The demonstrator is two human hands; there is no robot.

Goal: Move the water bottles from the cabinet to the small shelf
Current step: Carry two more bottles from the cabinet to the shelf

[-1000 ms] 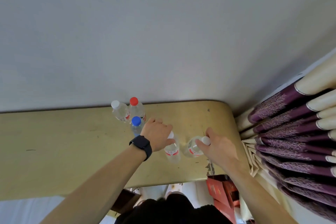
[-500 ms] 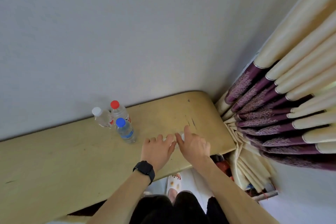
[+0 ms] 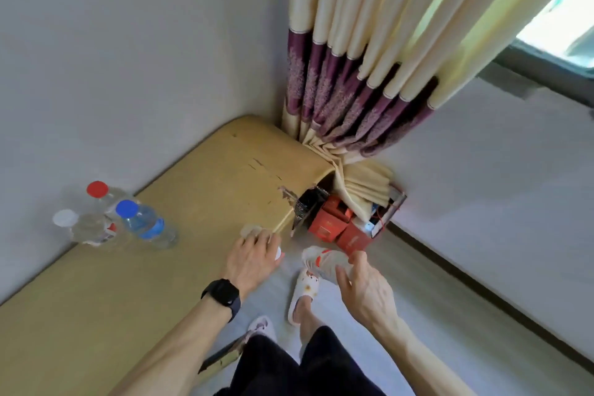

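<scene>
While you look down past the cabinet's front edge, your left hand point(image 3: 254, 259) sits at the corner of the yellow cabinet top point(image 3: 225, 177), fingers curled down round a clear bottle point(image 3: 251, 230). Only its pale cap and a sliver of red-and-white label show past your knuckles. Black watch point(image 3: 222, 297) on that wrist.

Your right hand point(image 3: 363, 289) is off the cabinet, over the grey floor point(image 3: 450, 315). Thumb and fingers are wrapped on the lower end of a tilted bottle point(image 3: 321, 262), which lies nearly sideways with its red label mark facing up.

Three bottles stand on the cabinet top, well to the left of your hands, in a tight cluster near the wall:
- red-capped bottle point(image 3: 106, 198), nearest the wall
- white-capped bottle point(image 3: 86, 230), leftmost
- blue-capped bottle point(image 3: 144, 225), blue label, closest to your left hand

Beyond the cabinet's rounded end, a cream and purple curtain point(image 3: 353, 90) bunches into the corner. Red boxes point(image 3: 334, 228) are on the floor beneath it. Your feet are in white slippers point(image 3: 303, 294) below the tilted bottle.
</scene>
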